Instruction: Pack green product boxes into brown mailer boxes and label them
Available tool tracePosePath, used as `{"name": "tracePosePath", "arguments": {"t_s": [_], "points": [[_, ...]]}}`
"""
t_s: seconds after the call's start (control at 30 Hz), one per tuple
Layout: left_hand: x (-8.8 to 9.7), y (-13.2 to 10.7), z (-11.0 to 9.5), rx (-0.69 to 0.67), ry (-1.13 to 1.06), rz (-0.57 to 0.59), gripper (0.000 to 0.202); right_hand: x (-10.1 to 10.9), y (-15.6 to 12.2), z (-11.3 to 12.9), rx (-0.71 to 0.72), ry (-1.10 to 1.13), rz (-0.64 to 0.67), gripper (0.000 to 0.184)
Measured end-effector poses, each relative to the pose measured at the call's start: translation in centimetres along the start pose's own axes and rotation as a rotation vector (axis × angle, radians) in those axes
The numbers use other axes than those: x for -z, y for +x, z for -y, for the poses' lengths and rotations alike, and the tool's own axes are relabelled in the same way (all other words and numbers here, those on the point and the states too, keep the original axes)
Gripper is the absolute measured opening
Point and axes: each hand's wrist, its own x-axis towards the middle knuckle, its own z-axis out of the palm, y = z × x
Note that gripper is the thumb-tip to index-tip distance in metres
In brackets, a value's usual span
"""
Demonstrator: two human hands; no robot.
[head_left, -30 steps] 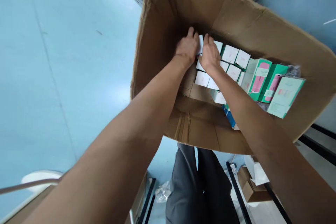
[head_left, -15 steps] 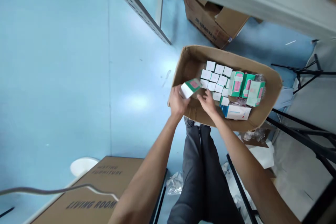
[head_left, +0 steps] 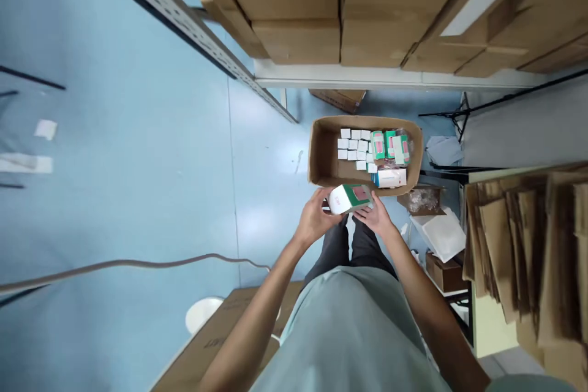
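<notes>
Between both hands, in front of my body, is a small white and green box [head_left: 350, 198] with a pink picture on its side. My left hand [head_left: 316, 215] grips its white end, fingers curled round it. The fingers of my right hand [head_left: 374, 214] close on its other end. Beyond my hands an open cardboard carton [head_left: 319, 159] stands on the floor. Inside it are several small white-topped boxes [head_left: 351, 144] in rows, several green and white boxes [head_left: 378, 145] and a white and blue box [head_left: 390, 178].
Shelving stacked with brown cartons [head_left: 294, 37] runs along the top. Flattened cardboard sheets [head_left: 509, 245] stand at the right above a white foam piece [head_left: 443, 234]. A large carton [head_left: 220, 343] lies at lower left, with a cable [head_left: 138, 264] across the floor.
The box has come up out of the carton towards my body, and my right hand now holds its other end. My view has risen, bringing the shelf cartons into sight.
</notes>
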Motion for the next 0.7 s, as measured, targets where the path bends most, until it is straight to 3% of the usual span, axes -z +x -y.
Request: {"name": "tracePosePath", "arguments": {"t_s": [0.1, 0.2, 0.3, 0.4, 0.53, 0.7], "points": [[0.3, -2.4, -6.3, -0.109, -0.005, 0.118, 0.07, -0.7, -6.3, 0.4, 0.018, 0.201, -0.014, 0.024], [-0.6, -5.1, -12.5, -0.172, -0.199, 0.19, 0.083, -0.3, -12.8, 0.5, 0.113, 0.377, 0.015, 0.017], [-2.7, -8.4, -18.2, -0.175, -0.389, 0.237, 0.081, 1.3, -19.4, -0.4, 0.239, 0.511, 0.031, 0.02], [-6.1, -12.4, -22.7, -0.172, -0.441, 0.339, 0.084, 4.1, -25.7, -2.3, 0.366, 0.626, 0.021, 0.025], [-12.1, -19.0, -25.9, -0.199, -0.367, 0.551, 0.086, 9.8, -32.8, -6.7, 0.503, 0.799, -0.025, 0.026], [-20.5, -28.7, -26.1, -0.218, -0.207, 0.838, 0.085, 18.0, -39.9, -15.2, 0.62, 1.075, -0.063, 0.029]]}}
